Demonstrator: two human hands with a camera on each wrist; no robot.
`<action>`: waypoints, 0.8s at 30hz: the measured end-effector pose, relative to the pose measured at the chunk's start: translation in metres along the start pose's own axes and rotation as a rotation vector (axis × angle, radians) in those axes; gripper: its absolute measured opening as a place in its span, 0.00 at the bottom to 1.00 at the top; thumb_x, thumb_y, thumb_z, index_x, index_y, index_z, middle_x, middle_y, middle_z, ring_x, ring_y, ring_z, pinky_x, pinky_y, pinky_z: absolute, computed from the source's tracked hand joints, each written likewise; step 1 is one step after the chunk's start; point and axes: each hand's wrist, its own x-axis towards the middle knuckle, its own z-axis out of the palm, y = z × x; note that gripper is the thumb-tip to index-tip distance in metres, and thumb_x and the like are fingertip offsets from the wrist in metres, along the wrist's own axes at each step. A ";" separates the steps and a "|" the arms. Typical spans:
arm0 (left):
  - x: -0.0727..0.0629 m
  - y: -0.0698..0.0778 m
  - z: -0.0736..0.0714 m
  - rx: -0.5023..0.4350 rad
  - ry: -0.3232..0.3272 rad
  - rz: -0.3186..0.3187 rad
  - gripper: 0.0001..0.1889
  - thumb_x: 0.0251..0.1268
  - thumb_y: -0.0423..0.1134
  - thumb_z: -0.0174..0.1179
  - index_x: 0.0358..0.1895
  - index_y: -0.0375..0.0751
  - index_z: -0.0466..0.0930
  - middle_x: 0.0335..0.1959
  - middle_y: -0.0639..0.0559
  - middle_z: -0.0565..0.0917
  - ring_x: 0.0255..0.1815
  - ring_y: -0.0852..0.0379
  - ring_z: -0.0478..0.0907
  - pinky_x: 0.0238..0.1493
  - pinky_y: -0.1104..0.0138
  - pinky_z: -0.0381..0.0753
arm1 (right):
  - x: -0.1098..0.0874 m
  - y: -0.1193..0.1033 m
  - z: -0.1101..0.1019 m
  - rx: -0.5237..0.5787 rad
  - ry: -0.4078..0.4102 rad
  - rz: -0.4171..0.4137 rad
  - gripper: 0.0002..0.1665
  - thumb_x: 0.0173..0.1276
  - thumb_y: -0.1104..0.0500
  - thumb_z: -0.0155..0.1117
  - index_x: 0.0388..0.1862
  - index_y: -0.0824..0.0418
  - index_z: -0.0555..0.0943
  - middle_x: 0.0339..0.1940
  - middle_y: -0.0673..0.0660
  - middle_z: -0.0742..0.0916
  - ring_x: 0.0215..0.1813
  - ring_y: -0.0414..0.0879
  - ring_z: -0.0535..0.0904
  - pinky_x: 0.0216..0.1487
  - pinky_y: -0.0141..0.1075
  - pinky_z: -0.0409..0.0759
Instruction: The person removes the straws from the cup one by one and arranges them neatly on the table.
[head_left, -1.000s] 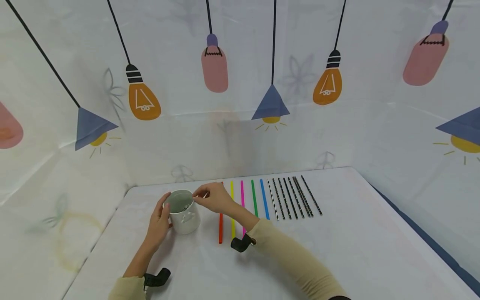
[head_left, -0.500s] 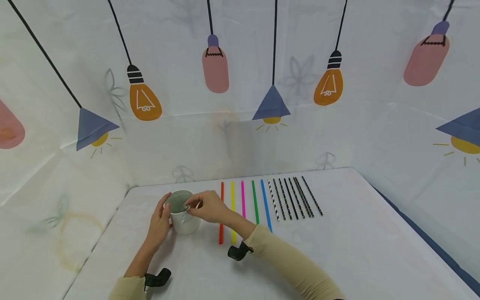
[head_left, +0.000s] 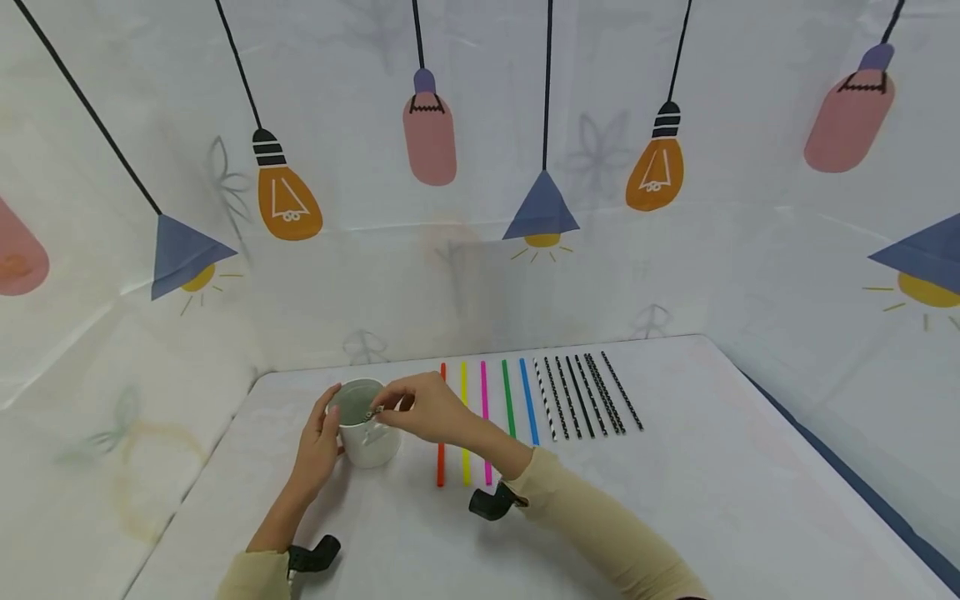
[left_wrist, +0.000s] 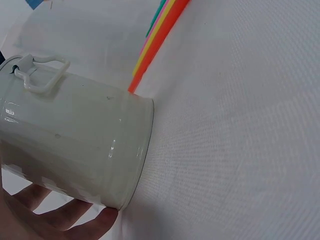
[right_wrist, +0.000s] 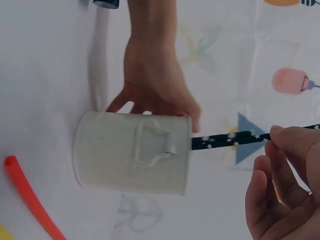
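A white metal cup (head_left: 377, 448) with a small side handle stands at the left of the table. My left hand (head_left: 315, 454) grips its left side, thumb near the rim and fingers curled round the wall, as the left wrist view also shows. Black straws with white stars (right_wrist: 212, 142) stick out of the cup's mouth in the right wrist view. Between thumb and index finger, my right hand (right_wrist: 292, 172) pinches one such straw above the rim; a second, shorter-showing one lies close beside it. The lower ends are hidden inside the cup.
Right of the cup, single straws lie in a row: red (head_left: 441, 467), yellow (head_left: 465, 387), pink (head_left: 484, 392), green (head_left: 509, 404) and blue (head_left: 529, 404). Several black-and-white patterned straws (head_left: 588, 400) follow. Behind the white table (head_left: 750, 500) hangs a printed sheet (head_left: 480, 283).
From the cup's right rim, my right hand moved left over the mouth, then slightly back right, its fingertips still near the rim. The left hand and cup stay in place.
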 end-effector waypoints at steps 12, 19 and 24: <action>-0.010 0.027 0.002 0.016 0.009 -0.003 0.26 0.82 0.43 0.34 0.76 0.39 0.49 0.68 0.26 0.59 0.62 0.31 0.64 0.46 0.41 0.78 | -0.025 -0.030 -0.038 0.046 0.031 -0.053 0.08 0.64 0.63 0.69 0.42 0.60 0.87 0.33 0.45 0.86 0.30 0.35 0.78 0.32 0.32 0.81; -0.010 0.025 0.003 0.021 0.009 0.000 0.26 0.82 0.42 0.34 0.76 0.38 0.49 0.70 0.26 0.56 0.64 0.26 0.63 0.46 0.40 0.78 | -0.041 -0.032 -0.056 0.080 0.102 -0.062 0.07 0.64 0.63 0.69 0.42 0.57 0.87 0.33 0.45 0.86 0.32 0.38 0.77 0.29 0.35 0.81; -0.007 0.022 0.003 0.029 0.006 -0.007 0.26 0.82 0.43 0.33 0.76 0.38 0.48 0.71 0.28 0.55 0.63 0.25 0.63 0.45 0.40 0.78 | -0.053 -0.037 -0.072 0.086 0.154 -0.004 0.06 0.64 0.63 0.69 0.40 0.58 0.87 0.34 0.47 0.87 0.36 0.39 0.79 0.31 0.36 0.82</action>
